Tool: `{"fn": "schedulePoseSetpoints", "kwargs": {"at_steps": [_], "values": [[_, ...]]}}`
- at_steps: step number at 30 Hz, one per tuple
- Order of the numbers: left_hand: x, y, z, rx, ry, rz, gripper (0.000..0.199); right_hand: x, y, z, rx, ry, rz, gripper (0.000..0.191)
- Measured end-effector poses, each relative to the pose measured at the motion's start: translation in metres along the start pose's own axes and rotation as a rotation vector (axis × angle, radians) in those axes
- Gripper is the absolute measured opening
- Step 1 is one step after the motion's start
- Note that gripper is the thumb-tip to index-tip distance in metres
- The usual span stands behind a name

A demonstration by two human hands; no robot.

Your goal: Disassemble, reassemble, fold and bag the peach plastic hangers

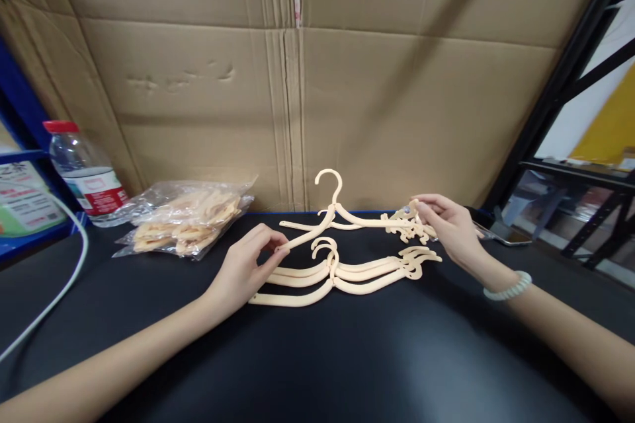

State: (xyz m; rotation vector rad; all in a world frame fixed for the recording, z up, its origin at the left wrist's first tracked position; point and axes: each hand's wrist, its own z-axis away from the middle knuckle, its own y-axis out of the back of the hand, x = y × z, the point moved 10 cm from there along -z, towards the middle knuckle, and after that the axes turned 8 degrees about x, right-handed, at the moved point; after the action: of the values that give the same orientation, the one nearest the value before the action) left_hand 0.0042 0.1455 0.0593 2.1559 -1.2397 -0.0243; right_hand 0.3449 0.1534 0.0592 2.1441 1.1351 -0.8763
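Observation:
Between thumb and fingers, my left hand [252, 259] pinches the left end of a cream plastic clothes hanger [313, 233], its hook pointing up. My right hand [449, 228] is closed on a small cream plastic piece [414, 206], close to the hanger's right end; its exact shape is partly hidden. Below that hand lies a pile of small curly cream pieces [409, 232]. Nearer to me, several assembled hangers [292, 301] overlap on the black table, with curved pieces at their right ends. Another hanger part [292, 226] lies behind the held hanger.
Clear plastic bags of cream parts [181, 225] lie at the back left, beside a water bottle [92, 175] with a red cap. A white cable [74, 277] crosses the left side. Cardboard [198, 79] stands behind the black table [317, 363]; a dark metal rack [550, 92] is on the right.

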Motion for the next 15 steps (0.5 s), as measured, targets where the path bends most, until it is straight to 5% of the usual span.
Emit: {"fn": "schedulePoseSetpoints", "kwargs": {"at_steps": [5, 15], "values": [[-0.001, -0.003, 0.002, -0.022, 0.013, 0.012, 0.008, 0.013, -0.006, 0.013, -0.011, -0.312, -0.360, 0.024], [0.003, -0.004, 0.005, -0.051, 0.011, 0.045, 0.011, 0.028, -0.033, 0.041, -0.139, -0.524, -0.392, 0.026]]}}
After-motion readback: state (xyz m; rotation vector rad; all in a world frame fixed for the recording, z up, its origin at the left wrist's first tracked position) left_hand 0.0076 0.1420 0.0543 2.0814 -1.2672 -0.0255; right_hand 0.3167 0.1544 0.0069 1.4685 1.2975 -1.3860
